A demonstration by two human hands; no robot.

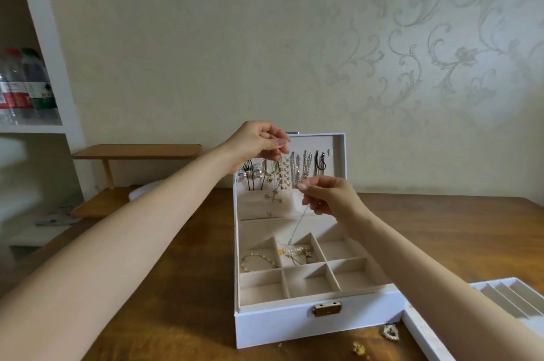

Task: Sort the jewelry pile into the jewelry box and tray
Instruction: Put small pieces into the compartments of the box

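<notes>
Above the open white jewelry box [294, 328], the left hand [259, 141] at 12 o'clock and right hand [331, 196] both pinch a thin silver chain [298, 226] trailing into the middle compartment, tray [424, 334] at 4 o'clock

The box [279, 328] sits on the surface [176, 316], its lid [338, 154] upright behind the compartments. Necklaces [297, 172] hang inside the lid. A bracelet [259, 260] lies in the back-left compartment. A chain [298, 226] runs from the right hand [329, 196], before the lid, down into the back-middle one. The tray [426, 334] lies right of the box, an earring [391, 332] just left of it
</notes>
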